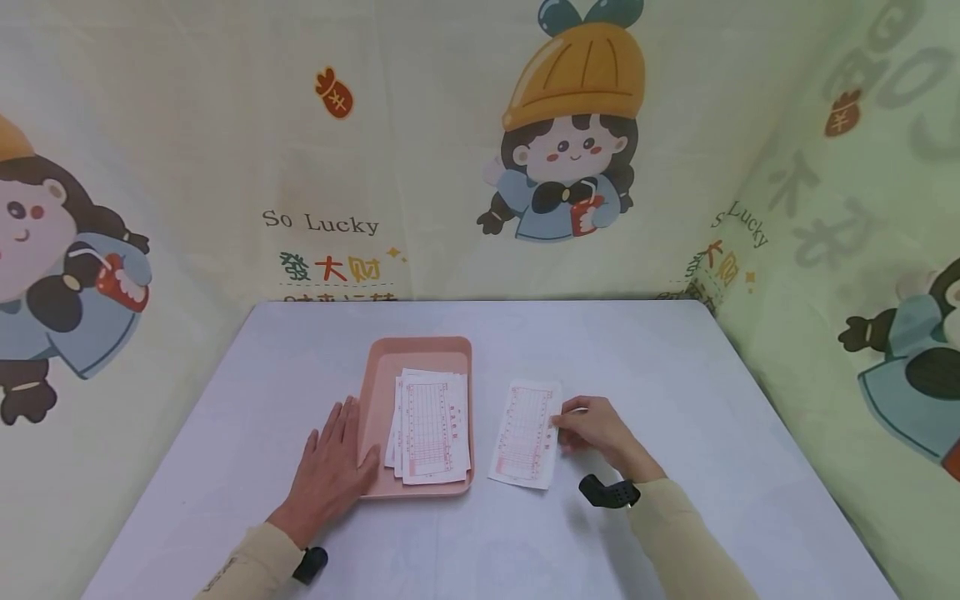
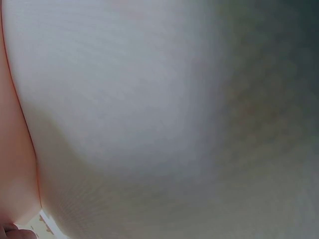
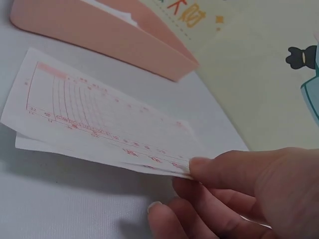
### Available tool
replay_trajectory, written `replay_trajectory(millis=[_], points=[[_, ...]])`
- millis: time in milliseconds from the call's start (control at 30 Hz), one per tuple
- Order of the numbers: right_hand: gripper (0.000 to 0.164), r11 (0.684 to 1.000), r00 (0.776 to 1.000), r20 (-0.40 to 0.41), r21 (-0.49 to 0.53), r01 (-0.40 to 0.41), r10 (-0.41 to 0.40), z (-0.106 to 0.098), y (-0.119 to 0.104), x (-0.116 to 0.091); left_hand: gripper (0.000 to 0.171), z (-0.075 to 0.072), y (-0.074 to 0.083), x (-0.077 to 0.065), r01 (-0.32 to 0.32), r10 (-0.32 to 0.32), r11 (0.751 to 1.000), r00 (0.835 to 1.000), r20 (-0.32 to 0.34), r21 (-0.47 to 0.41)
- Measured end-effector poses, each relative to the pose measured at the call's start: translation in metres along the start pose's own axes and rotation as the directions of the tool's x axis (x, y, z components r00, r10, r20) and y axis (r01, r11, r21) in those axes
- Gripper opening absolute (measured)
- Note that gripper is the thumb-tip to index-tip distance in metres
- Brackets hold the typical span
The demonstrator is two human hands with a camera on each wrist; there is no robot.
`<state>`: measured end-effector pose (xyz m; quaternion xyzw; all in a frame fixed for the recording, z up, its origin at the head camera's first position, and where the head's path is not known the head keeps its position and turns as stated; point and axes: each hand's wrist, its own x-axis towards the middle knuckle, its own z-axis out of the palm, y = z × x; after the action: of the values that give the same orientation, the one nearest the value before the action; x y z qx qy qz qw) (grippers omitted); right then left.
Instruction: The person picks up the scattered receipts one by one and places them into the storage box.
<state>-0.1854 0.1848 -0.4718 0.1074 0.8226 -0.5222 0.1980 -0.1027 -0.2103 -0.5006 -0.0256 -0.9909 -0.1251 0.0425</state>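
Observation:
A pink tray (image 1: pixel 378 358) lies on the white table with a stack of printed paper slips (image 1: pixel 435 429) in it. My left hand (image 1: pixel 330 458) rests at the tray's left edge, fingers straight and thumb over the near left rim. To the tray's right, my right hand (image 1: pixel 596 429) pinches printed paper slips (image 3: pixel 109 119) by one edge between thumb and fingers. In the right wrist view a second sheet shows beneath the top one, and both have red ruled lines and print. The left wrist view is mostly blurred, with a strip of skin at its left side.
The white table (image 1: pixel 660 358) reaches back to a cream cloth backdrop (image 1: pixel 435 150) printed with cartoon figures and lettering. A dark band (image 1: pixel 607 492) sits on the right wrist, and another dark device (image 1: pixel 310 565) on the left.

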Motion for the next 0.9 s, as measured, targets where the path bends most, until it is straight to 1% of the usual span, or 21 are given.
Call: replay_trajectory(millis=[200,367,467,733,900], points=[[0.029,0.998,1.0,-0.028,-0.054,-0.009,0.007,0.0,-0.001,0.001,0.08,0.001,0.0,0.0,0.001,-0.001,1.0,1.0,0.003,-0.003],[0.032,0.992,0.999,-0.018,-0.118,0.034,-0.036,-0.007,0.0,0.001,0.08,0.001,0.0,0.001,-0.004,0.004,1.0,1.0,0.002,-0.002],[0.033,0.989,0.999,-0.028,-0.142,0.036,-0.04,-0.01,0.003,0.002,0.08,0.0,0.0,0.001,-0.005,0.005,1.0,1.0,0.001,0.003],[0.035,0.991,0.999,-0.047,-0.137,0.0,-0.006,-0.011,0.007,0.003,0.08,0.0,0.001,0.0,0.005,-0.005,1.0,1.0,0.005,0.01],[0.034,0.987,0.998,-0.059,-0.158,0.016,-0.026,-0.011,0.007,0.001,0.08,0.001,0.001,0.001,0.011,-0.011,1.0,1.0,0.01,0.004]])
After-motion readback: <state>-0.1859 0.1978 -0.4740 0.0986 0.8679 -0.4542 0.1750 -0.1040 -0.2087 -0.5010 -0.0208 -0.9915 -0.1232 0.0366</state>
